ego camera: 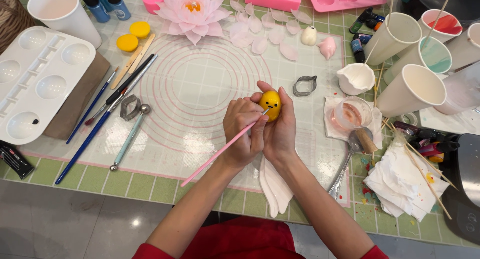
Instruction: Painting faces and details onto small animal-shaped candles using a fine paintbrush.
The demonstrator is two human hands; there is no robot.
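Yellow egg-shaped piece [270,105], glossy, tiny dark marks.

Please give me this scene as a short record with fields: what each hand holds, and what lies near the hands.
left hand: holds a pink brush, tip on the egg
right hand: holds a yellow egg, raised over the mat
mat: translucent, with pink rings
near the hands: grey cutter, glass cup on a tissue
left side: white palette, loose brushes
top: pink flower, petals
right side: paper cups
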